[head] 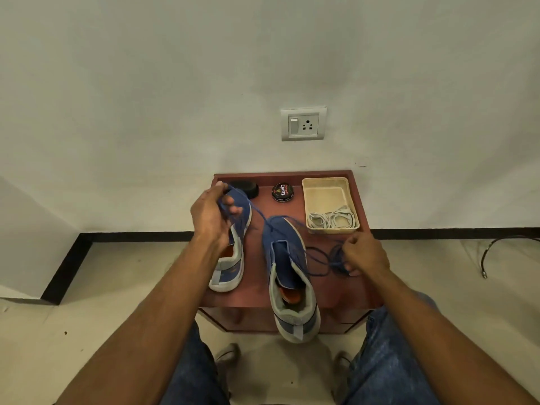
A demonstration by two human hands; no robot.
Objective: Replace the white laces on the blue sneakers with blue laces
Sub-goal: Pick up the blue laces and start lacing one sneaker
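A thin blue lace (260, 213) is being drawn taut from the right-side blue knit sneaker (285, 249) on the reddish worktop (362, 217), pinched in the left hand (209, 213)'s grip, while its slack is being gathered in the right hand (363, 254)'s curled grip; discarded white laces (331, 220) are lying in the beige tray (324, 182).

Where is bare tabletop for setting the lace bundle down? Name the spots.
Bare table lies between the polish tin and the right sneaker, and at the near-left corner. It is crowded by the tray and right hand.
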